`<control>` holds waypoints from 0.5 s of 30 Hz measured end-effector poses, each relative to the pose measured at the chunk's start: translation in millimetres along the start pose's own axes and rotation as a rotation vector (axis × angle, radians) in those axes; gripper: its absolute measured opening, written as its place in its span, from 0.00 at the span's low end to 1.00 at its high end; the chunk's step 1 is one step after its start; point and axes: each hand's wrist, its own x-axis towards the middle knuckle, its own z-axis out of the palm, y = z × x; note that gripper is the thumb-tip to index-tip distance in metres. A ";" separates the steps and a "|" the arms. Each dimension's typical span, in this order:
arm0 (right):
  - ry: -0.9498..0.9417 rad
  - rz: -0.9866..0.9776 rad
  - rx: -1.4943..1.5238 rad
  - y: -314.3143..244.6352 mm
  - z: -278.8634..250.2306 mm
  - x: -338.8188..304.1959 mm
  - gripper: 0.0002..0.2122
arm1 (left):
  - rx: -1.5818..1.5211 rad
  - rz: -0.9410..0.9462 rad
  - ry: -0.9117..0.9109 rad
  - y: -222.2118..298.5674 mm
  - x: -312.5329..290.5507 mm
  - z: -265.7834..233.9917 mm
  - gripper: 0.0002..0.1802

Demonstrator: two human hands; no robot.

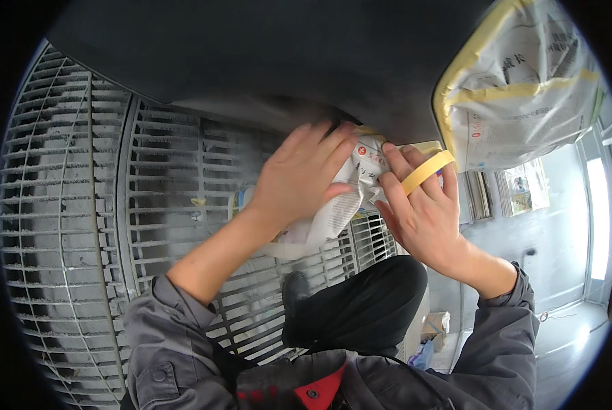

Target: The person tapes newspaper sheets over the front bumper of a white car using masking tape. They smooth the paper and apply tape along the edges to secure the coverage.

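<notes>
A sheet of printed newspaper (343, 205) hangs from the lower edge of a large dark curved panel (251, 61). My left hand (298, 174) lies on the sheet's upper left part, its fingers stretched up toward the panel's edge. Around the fingers of my right hand (419, 215) sits a roll of yellow masking tape (428, 172). The same hand's fingertips touch the paper's right side near the panel. A little yellow tape shows along the paper's top edge; the rest of that edge is hidden behind my fingers.
More newspaper (507, 123), edged with yellow tape, covers an opening at the upper right. Under me is a metal floor grating (67, 225), with my bent knee (367, 301) above it. A small carton (436, 326) stands at the lower right.
</notes>
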 end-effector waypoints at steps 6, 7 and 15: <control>0.061 -0.013 0.122 15.9 -3.6 -10.4 0.24 | -0.246 -0.098 -0.037 26.2 -1.4 -25.8 0.37; 0.080 -0.008 0.155 18.5 -5.7 -14.8 0.23 | -0.291 -0.155 -0.094 44.3 -1.5 -29.9 0.39; 0.323 -0.005 0.450 22.6 8.0 -57.8 0.22 | -0.244 -0.195 -0.261 57.8 -0.9 -27.7 0.45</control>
